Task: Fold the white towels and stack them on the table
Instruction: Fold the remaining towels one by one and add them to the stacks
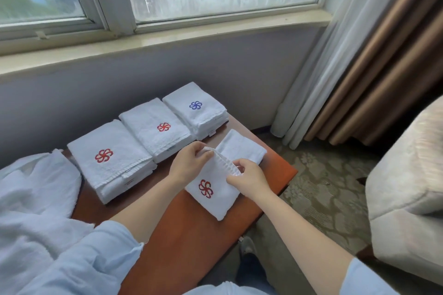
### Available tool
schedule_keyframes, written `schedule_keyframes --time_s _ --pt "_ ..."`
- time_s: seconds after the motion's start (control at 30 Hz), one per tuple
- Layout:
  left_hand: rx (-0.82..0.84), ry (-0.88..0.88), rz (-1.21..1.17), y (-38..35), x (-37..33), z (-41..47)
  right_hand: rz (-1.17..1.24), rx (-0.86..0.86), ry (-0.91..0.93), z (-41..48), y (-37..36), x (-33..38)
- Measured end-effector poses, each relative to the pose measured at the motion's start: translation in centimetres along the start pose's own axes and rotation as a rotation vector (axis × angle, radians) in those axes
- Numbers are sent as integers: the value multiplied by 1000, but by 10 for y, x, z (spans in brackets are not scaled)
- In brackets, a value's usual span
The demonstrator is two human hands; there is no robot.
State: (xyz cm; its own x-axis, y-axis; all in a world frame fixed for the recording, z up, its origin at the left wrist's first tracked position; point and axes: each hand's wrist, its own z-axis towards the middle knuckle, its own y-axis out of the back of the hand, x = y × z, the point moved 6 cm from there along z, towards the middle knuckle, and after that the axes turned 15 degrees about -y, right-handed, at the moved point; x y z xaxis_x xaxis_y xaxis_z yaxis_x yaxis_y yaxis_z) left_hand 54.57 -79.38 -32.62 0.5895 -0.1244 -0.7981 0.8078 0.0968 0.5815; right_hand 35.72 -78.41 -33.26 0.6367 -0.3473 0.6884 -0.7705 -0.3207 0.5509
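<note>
A small white towel (pixel 211 195) with a red flower emblem lies on the brown table (pixel 182 235), partly folded. My left hand (pixel 189 165) pinches its raised far edge at the left end. My right hand (pixel 249 178) pinches the same edge at the right end. The towel's far part (pixel 242 147) lies flat beyond my hands. Along the wall stand three folded white stacks: a large one with a red emblem (pixel 110 158), a middle one with a red emblem (pixel 155 129), and one with a blue emblem (pixel 196 108).
A heap of unfolded white towels (pixel 33 199) lies at the table's left end. A beige armchair (pixel 407 187) stands to the right on patterned carpet. Curtains (pixel 359 67) hang at the right, and a window sill runs above the wall behind the table.
</note>
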Motion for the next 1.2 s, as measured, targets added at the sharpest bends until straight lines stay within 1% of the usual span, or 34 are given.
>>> schedule_keyframes --time_s 0.23,0.43,0.63,0.8,0.9,1.0,1.07,1.13,1.2 --pt "-45 11 -58 -42 -22 77 -18 32 22 72 59 2" --pt "-27 99 -28 -88 -8 132 -52 75 -17 141 80 -20" --pt "4 207 67 -120 25 161 -216 36 -3 197 83 -38" --pt "49 292 159 -138 55 175 -383 147 -4 229 66 -49" --pt "67 318 194 -146 64 174 -380 162 -27 240 63 -52" --pt "-15 356 219 -147 68 175 -320 188 -57 251 66 -55" --pt "-46 317 326 -143 64 178 -299 214 -53 255 67 -53" --pt "-15 247 445 -142 59 185 -293 217 -36 258 69 -52" --pt "33 220 505 -143 56 187 -291 217 -28 260 70 -53"
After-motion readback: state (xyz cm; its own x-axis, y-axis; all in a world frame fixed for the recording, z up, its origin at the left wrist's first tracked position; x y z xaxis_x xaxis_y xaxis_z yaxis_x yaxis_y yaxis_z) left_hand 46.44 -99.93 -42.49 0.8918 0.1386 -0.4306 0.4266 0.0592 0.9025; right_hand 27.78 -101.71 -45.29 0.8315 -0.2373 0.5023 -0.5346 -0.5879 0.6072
